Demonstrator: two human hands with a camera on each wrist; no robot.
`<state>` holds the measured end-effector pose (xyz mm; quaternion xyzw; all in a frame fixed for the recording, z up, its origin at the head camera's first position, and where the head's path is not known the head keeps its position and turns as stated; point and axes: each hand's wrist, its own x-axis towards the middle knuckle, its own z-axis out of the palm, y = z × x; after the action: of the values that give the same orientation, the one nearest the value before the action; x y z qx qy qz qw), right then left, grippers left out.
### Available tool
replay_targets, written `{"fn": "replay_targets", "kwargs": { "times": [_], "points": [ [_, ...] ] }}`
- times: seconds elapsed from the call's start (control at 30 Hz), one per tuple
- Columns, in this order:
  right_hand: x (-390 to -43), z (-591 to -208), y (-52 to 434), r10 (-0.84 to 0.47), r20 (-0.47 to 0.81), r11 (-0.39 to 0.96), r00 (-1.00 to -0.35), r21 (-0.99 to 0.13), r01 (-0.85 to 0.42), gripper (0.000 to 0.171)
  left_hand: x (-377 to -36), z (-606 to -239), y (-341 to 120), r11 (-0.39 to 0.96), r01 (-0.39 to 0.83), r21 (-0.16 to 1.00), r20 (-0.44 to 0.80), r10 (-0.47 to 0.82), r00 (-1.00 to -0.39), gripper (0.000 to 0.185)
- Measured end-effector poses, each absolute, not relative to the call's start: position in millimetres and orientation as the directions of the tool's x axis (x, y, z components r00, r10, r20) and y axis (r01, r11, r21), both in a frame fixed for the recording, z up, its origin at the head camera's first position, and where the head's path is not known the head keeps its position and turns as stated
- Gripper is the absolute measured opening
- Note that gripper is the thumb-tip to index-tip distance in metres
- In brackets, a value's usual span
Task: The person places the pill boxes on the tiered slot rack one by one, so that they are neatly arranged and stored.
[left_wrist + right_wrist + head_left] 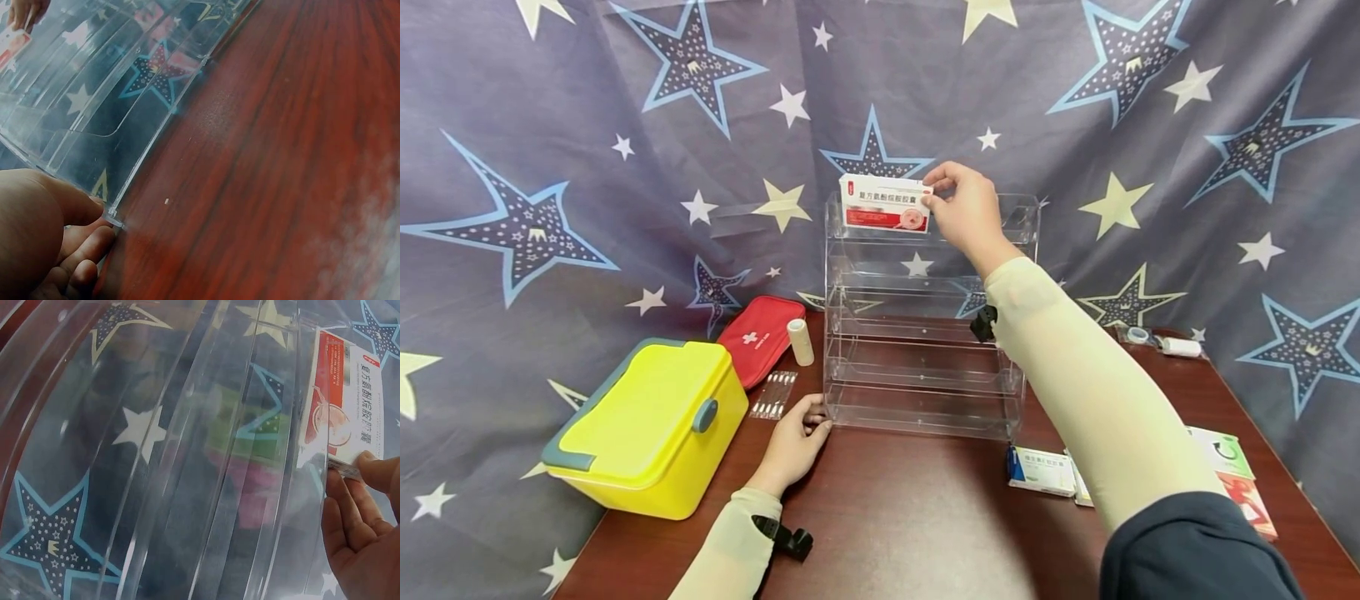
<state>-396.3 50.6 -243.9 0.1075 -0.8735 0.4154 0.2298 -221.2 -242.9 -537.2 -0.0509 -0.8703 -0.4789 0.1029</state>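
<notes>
A white and red medicine box (886, 204) is pinched at its right end by my right hand (966, 208), thumb in front and fingers behind. It sits upright at the left of the top tier of a clear acrylic display rack (921, 421). In the right wrist view, the rack's clear front lip covers part of the medicine box (340, 394). Down at the rack's lower left corner, my left hand (793, 446) grips the edge. The left wrist view has the thumb and curled fingers (94, 244) on either side of that corner.
Left of the rack are a yellow lidded box (647, 425), a red first-aid pouch (763, 337), a bandage roll (801, 342) and a swab pack (773, 394). Medicine boxes (1041, 472) lie at front right, partly behind my right arm. Small white rolls (1180, 347) lie back right.
</notes>
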Motion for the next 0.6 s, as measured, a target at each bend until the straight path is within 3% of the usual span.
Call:
{"fn": "replay_targets", "kwargs": {
  "times": [0.6],
  "points": [
    [-395.2, -247.5, 39.4, -0.02, 0.495, 0.658, -0.868, -0.648, -0.384, 0.015, -221.9, -537.7, -242.7, 0.527, 0.186, 0.829, 0.223, -0.008, -0.975, 0.041]
  ]
}}
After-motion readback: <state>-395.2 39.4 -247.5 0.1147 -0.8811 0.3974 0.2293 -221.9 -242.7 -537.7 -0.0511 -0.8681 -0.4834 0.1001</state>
